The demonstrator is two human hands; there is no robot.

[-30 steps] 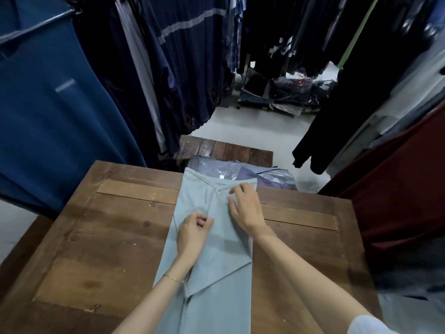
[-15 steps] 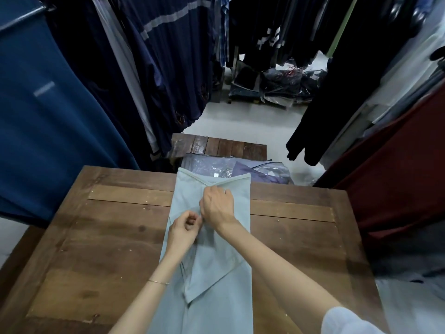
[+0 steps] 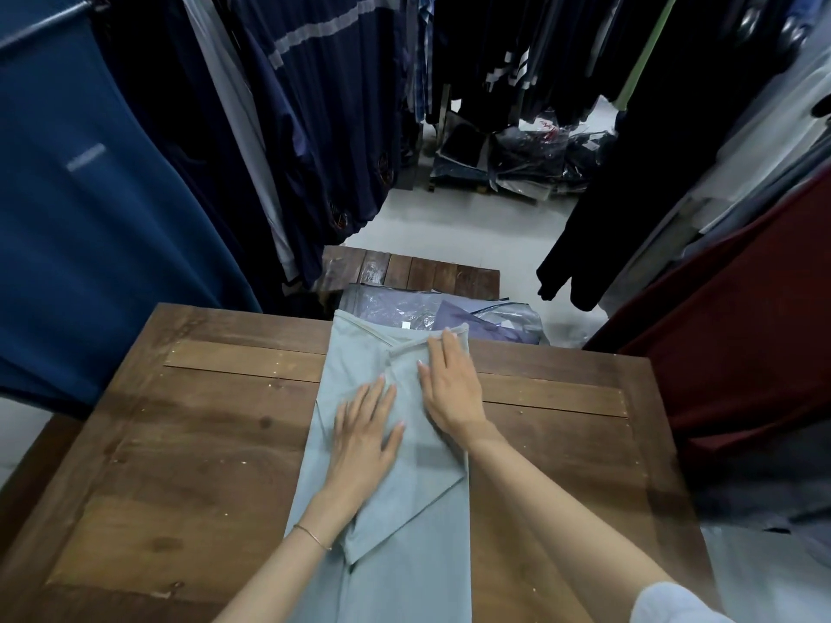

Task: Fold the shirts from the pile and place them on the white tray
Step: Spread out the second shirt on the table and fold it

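Your left hand [image 3: 364, 436] and right hand [image 3: 449, 388] lie flat and released on the pale shirt [image 3: 404, 555] mid-tabletop [image 3: 180, 442], so lift them unevenly and its 2 crossed sides may spring open, skewing the fold.

My one feed comes from the head camera, worn by the person and tilted forward and down over a wooden tabletop [image 3: 202, 442]. The wide lens sits close above the work: both forearms enter from the bottom edge, and the left hand [image 3: 364, 445] and right hand [image 3: 449, 393] lie just below mid-frame, flat on a pale shirt [image 3: 404, 555] that runs off the near edge. The tabletop's far edge crosses the middle of the picture; beyond it I look along a strip of pale floor [image 3: 449, 218] between racks of hanging garments [image 3: 314, 105], which bow outward at the sides of the frame.
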